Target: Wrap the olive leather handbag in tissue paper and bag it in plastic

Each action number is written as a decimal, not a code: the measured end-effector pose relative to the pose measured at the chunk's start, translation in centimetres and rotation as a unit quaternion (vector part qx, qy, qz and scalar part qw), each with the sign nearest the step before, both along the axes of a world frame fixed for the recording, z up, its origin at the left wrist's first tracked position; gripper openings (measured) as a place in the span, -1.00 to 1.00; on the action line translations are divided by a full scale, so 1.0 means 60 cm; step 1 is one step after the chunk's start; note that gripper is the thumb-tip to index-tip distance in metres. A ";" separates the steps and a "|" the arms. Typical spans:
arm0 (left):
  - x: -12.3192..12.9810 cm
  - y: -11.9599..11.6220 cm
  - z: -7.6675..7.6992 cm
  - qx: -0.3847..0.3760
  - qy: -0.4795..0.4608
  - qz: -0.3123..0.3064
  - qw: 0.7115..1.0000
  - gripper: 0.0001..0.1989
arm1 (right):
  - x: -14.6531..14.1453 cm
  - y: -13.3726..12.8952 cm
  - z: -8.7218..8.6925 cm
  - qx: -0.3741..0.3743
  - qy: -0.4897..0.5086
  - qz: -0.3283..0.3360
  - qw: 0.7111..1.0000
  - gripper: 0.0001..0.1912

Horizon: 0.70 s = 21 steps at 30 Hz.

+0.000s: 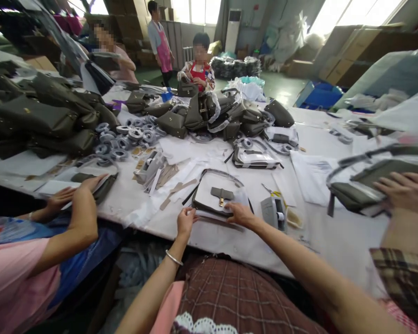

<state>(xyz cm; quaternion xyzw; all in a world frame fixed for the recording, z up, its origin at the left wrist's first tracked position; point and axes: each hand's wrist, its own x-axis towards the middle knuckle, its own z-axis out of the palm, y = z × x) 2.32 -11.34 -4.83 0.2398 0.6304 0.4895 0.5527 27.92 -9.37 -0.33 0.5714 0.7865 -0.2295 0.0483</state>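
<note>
A handbag with a pale front, dark olive trim and a dark clasp tab with a gold lock lies flat on the table before me. Its strap arches along the far side, partly wrapped in clear film. My left hand has thumb and fingers pinched at the bag's near left corner, by a white edge that may be wrapping. At the near right edge, my right hand grips the bag with bent fingers, close to the lock. A grey tape dispenser stands right of it, with yellow-handled snips behind.
Another pale-fronted bag lies farther back. Piles of olive bags and grey rolls fill the table's middle and left. Co-workers' hands handle bags at left and right. Another tape dispenser stands left.
</note>
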 end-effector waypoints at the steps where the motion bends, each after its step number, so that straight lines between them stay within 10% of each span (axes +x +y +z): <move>1: 0.000 0.002 -0.004 -0.002 0.000 0.001 1.000 -0.89 | -0.004 -0.009 -0.006 0.019 -0.011 -0.001 1.000 -0.40; 8: 0.001 0.007 -0.035 -0.023 0.000 -0.009 1.000 -0.86 | -0.030 -0.041 -0.025 0.094 -0.067 -0.015 0.993 -0.50; 13: -0.043 0.017 -0.009 0.032 0.237 -0.155 0.959 -0.77 | -0.037 -0.030 -0.033 0.095 -0.095 -0.027 0.991 -0.66; 17: -0.054 0.020 0.042 0.289 0.506 -0.243 0.775 -0.60 | -0.040 -0.026 -0.049 0.100 -0.103 -0.037 0.989 -0.74; 21: 0.012 0.036 0.051 0.480 0.522 -0.419 0.566 -0.53 | -0.046 -0.031 -0.061 0.115 -0.106 -0.053 0.986 -0.72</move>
